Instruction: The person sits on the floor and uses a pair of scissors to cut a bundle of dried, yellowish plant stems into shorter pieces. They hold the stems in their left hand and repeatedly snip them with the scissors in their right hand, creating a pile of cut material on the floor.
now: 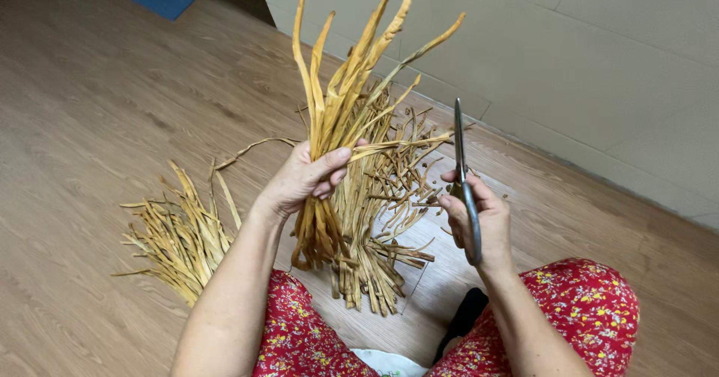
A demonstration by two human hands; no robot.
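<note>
Dried yellow leaf strips (341,100) stood upright at frame centre, clamped as a bundle in the left hand (303,178), thumb across the front. Right of centre, the right hand (479,220) gripped closed metal scissors (463,182), blades pointing up. Cut strips (374,220) lay below on the wooden floor (90,85); another pile (176,235) sat at lower left.

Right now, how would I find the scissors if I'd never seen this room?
Start at the wooden floor, strewn with dry yellow-brown leaf strips. Move to the person's right hand, near the red flowered knee. The grey metal scissors stand there, blades up: the only shiny thing.
</note>
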